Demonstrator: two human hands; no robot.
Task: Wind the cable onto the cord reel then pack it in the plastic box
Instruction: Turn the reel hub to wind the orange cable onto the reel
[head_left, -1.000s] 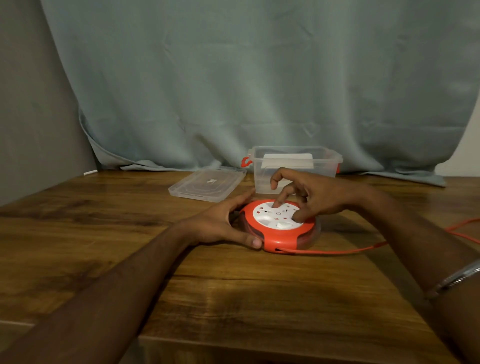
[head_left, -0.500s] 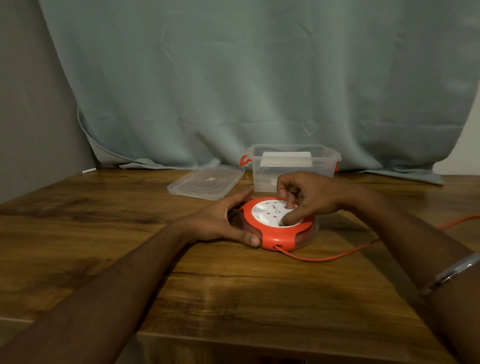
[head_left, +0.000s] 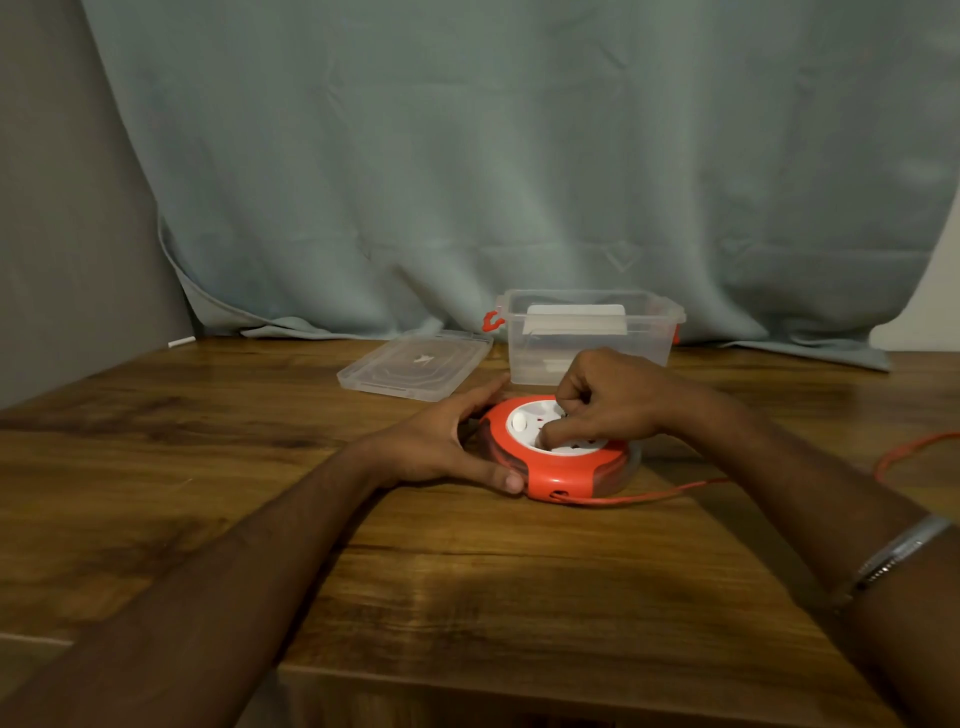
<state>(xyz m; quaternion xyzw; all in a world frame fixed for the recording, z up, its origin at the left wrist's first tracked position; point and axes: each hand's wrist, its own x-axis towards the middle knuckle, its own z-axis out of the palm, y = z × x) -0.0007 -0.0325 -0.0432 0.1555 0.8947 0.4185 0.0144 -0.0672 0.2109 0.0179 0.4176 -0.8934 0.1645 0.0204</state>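
While a grey wall (head_left: 62, 182) closes off the far left of the scene, a small white stick-like object (head_left: 182, 342) lies at the back left edge of the wooden table (head_left: 208, 467), too small to identify. Hanging behind the table, a pale blue-green curtain (head_left: 519, 156) spreads its hem onto the tabletop. Next comes the clear plastic lid (head_left: 415, 365), lying flat on the wood just left of the plastic box (head_left: 589, 335) and apart from it. The left hand (head_left: 436, 441) rests on the table against the left side of the cord reel (head_left: 558, 449), its fingers and thumb curved round the orange rim, thumb tip pressed to the near edge, holding the reel steady. This round reel, orange with a white socket face, lies flat on the table directly in front of the box and outside it. Behind it the transparent box stands open and upright, with orange latches at its ends and a white rectangular piece visible inside near the back wall. The right hand (head_left: 610, 400) sits on top of the reel's white face with its fingers curled down onto the centre, gripping something there; what exactly they pinch is hidden under the knuckles. From a port in the reel's near side the orange cable (head_left: 639, 498) runs along the table to the right, passes behind the right forearm, and reappears as a loop near the right edge. A silver bangle (head_left: 893, 558) circles that forearm.
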